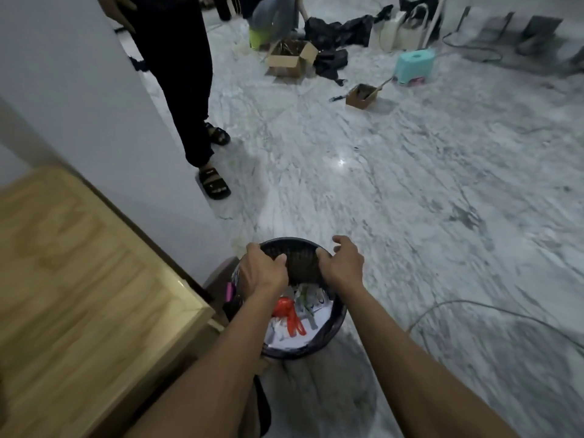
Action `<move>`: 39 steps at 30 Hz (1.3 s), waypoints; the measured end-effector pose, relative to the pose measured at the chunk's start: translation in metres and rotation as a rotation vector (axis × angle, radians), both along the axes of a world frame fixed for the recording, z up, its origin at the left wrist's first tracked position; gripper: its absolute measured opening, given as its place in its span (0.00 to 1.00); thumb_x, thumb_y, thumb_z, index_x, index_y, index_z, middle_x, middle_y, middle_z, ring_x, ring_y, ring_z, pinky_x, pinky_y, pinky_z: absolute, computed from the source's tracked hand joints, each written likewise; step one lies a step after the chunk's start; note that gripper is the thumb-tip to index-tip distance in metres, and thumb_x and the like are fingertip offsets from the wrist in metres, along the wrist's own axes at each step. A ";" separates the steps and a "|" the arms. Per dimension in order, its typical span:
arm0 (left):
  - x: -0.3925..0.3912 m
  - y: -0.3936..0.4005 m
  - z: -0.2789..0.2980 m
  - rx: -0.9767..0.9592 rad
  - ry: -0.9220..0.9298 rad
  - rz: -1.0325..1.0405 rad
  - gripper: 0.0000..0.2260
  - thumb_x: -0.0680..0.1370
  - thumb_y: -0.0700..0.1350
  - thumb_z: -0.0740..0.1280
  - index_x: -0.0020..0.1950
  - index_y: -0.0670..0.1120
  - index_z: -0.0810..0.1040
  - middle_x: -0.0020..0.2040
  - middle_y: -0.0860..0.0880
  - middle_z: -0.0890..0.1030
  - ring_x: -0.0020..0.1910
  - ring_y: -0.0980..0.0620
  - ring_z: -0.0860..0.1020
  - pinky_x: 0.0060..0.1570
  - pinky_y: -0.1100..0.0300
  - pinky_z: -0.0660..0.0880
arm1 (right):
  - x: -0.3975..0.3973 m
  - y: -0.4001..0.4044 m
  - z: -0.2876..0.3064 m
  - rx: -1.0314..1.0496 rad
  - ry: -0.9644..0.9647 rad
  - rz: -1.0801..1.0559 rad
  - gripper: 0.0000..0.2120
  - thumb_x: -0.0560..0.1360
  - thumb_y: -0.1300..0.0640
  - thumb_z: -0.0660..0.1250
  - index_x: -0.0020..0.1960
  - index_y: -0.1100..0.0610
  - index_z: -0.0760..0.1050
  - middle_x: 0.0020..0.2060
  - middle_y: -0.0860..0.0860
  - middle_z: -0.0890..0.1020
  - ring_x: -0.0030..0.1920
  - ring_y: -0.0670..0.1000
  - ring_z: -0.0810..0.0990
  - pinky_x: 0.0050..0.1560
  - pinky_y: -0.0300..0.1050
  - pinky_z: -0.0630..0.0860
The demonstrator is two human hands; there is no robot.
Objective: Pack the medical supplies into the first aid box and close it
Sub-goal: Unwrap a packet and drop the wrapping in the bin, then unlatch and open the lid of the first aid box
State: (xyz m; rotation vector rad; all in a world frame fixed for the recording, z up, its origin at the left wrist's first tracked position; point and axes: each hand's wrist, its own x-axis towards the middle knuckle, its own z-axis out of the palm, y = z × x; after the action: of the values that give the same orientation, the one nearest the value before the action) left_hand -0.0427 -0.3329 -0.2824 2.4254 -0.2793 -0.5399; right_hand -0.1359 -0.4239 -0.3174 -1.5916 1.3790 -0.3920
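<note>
A round black mesh basket [300, 257] is held over the marble floor, tilted toward me. My left hand [264, 270] grips its far rim on the left, thumb inside. My right hand [343, 263] grips the rim on the right, with the thumb inside the basket and the fingers curled over the outer edge. Inside lie red-handled scissors [289, 314], white packets and papers [303, 333] and a green-and-white item. No first aid box is in view.
A light wooden table [79, 279] stands at the left, beside a white wall [79, 99]. A person in black trousers and sandals [215, 181] stands ahead. Cardboard boxes [290, 58], a teal stool [415, 66], bags and a cable [474, 308] lie on the floor.
</note>
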 end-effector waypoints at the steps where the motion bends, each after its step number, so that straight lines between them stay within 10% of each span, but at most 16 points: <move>1: 0.000 0.000 0.003 0.001 -0.007 -0.006 0.22 0.76 0.49 0.70 0.66 0.42 0.69 0.63 0.41 0.76 0.61 0.39 0.75 0.57 0.46 0.74 | 0.000 0.001 0.003 -0.008 -0.006 0.003 0.25 0.77 0.52 0.68 0.71 0.59 0.67 0.66 0.59 0.75 0.66 0.58 0.74 0.63 0.49 0.71; 14: -0.018 0.028 0.123 -0.297 -0.112 -0.102 0.25 0.78 0.51 0.66 0.72 0.44 0.66 0.69 0.42 0.72 0.66 0.42 0.72 0.62 0.52 0.70 | -0.007 0.022 0.123 -0.174 -0.242 0.017 0.20 0.76 0.52 0.68 0.67 0.54 0.73 0.60 0.54 0.80 0.62 0.54 0.77 0.61 0.48 0.75; 19: -0.019 0.072 0.187 -0.485 -0.207 -0.132 0.21 0.76 0.53 0.68 0.67 0.46 0.73 0.61 0.46 0.78 0.57 0.47 0.78 0.56 0.51 0.77 | -0.004 0.055 0.195 -0.234 -0.427 0.100 0.16 0.75 0.52 0.70 0.62 0.52 0.76 0.51 0.50 0.81 0.50 0.48 0.79 0.38 0.37 0.74; 24: -0.016 0.153 0.237 -0.579 -0.334 -0.111 0.19 0.75 0.53 0.70 0.63 0.47 0.76 0.55 0.49 0.80 0.51 0.51 0.80 0.54 0.52 0.79 | 0.009 0.114 0.254 -0.233 -0.572 0.274 0.14 0.74 0.53 0.71 0.59 0.53 0.79 0.48 0.51 0.84 0.45 0.49 0.83 0.35 0.41 0.78; 39: 0.005 0.440 0.253 -0.627 -0.461 0.367 0.10 0.74 0.49 0.73 0.54 0.49 0.81 0.47 0.51 0.84 0.46 0.55 0.83 0.43 0.54 0.82 | 0.092 0.341 0.288 -0.114 -0.745 0.867 0.11 0.72 0.54 0.73 0.54 0.52 0.82 0.46 0.51 0.86 0.49 0.49 0.84 0.53 0.53 0.82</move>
State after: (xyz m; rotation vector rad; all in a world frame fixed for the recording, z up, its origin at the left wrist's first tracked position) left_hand -0.0380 0.1071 -0.0290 1.8840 -0.1531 0.2519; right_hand -0.0444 -0.0828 -0.0294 -1.7128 0.0676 -0.4541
